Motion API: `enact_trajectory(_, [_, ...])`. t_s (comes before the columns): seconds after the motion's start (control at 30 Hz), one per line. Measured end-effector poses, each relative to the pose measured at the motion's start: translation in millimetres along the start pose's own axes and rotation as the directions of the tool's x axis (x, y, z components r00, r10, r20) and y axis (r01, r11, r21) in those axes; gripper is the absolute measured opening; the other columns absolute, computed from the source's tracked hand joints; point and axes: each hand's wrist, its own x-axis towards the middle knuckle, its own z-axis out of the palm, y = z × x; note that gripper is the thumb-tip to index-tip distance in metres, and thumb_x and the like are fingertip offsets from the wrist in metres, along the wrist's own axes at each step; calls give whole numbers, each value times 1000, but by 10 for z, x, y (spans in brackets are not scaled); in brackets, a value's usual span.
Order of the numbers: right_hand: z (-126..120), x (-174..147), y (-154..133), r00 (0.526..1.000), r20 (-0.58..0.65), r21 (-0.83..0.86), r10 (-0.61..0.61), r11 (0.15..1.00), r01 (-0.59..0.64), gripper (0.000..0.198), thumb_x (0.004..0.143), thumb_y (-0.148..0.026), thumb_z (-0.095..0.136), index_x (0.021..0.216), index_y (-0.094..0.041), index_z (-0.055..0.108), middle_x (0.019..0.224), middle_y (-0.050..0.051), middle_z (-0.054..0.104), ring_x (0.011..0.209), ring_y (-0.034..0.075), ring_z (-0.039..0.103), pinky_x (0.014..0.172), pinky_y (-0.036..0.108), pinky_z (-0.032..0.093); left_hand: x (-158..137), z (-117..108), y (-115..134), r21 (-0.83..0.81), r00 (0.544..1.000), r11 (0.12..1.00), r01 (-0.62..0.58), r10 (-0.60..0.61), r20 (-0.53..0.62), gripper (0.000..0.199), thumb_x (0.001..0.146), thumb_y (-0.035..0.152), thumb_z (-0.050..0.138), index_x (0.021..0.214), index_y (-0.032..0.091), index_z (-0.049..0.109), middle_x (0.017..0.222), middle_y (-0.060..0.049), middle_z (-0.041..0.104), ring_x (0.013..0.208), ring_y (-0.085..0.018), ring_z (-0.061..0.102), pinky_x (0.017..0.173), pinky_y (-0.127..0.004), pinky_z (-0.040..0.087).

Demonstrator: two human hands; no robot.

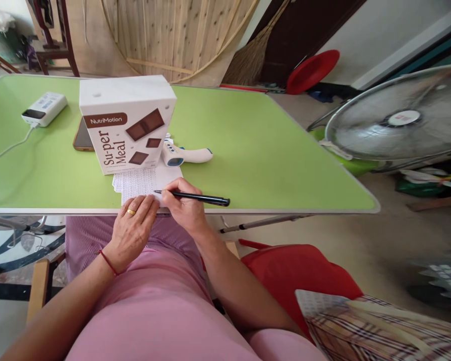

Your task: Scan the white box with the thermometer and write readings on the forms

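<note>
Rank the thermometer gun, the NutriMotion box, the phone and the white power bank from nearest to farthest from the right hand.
From the right hand:
1. thermometer gun, just beyond it.
2. NutriMotion box, beyond and left; close to the thermometer, hard to separate.
3. phone, left, behind the box.
4. white power bank, far left.

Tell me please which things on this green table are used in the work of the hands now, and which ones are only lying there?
In use:
black pen, held in the right hand
printed paper sheets, pressed down by the left hand

Lying about:
white Su-per Meal box, standing on the sheets' far end
white thermometer gun
phone
white power bank
</note>
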Motion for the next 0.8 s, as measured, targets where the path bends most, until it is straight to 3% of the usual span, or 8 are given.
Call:
enact_trajectory(0.23, [15, -7, -4, 1000, 0, -27, 14, 1000, -14, 13, 79, -22, 53, 67, -24, 51, 56, -5, 57, 51, 12, 53, 55, 24, 45, 13, -23, 3, 12, 1000, 1000, -13, 13, -10, 30, 95, 12, 52, 123, 6, 60, 121, -14, 68, 111, -26, 60, 99, -38, 47])
enact_trajectory(0.8, [5, -12, 7, 1000, -4, -3, 7, 1000, -7, 14, 79, -23, 53, 66, -24, 49, 54, -5, 56, 50, 11, 51, 53, 23, 45, -3, -3, -3, 9, 1000, 1000, -3, 3, 3, 32, 96, 13, 49, 126, 10, 60, 123, -14, 67, 113, -25, 60, 100, -39, 47])
